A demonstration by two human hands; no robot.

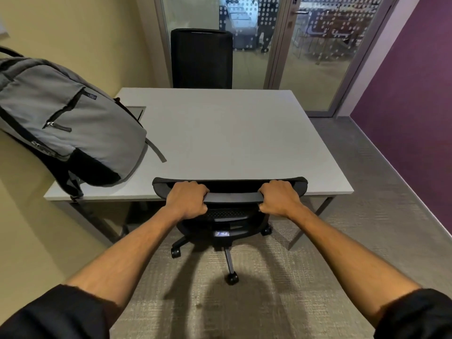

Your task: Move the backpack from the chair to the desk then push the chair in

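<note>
Both hands on the chair's top rail. Left hand [187, 200] wrapped closed around the rail left of centre, right hand [280, 198] wrapped closed around it right of centre, thumbs underneath, knuckles up. Grip is even on both sides, which is what I want for a straight push.

Chair [230, 192] sits square to the near edge of the desk [232, 133]. The backrest top already overlaps the desk edge from this angle; seat looks to be under the top, though I can't see it. Caster base [226, 250] is on the carpet, one leg trailing toward me.

Step in hand, as I judge it: finish the push. Equal force from both hands, low and level, so the casters don't swivel and yaw the chair on the carpet. Stop when the backrest meets the desk edge, no slamming. Watch the desk leg on the right.

Chair faces away from me, toward the desk. Backrest rail's long axis runs left-right, parallel to the near desk edge.

Backpack [63, 123] is on the desk, at the left near corner, leaning against the wall. Its long axis runs diagonally, top toward far left, bottom toward the near corner. One strap [156, 152] lies loose on the desktop. A lower strap hangs over the edge, so it could slide if the desk gets bumped.

Far side: second chair [201, 59] tucked in, glass door behind it.
</note>
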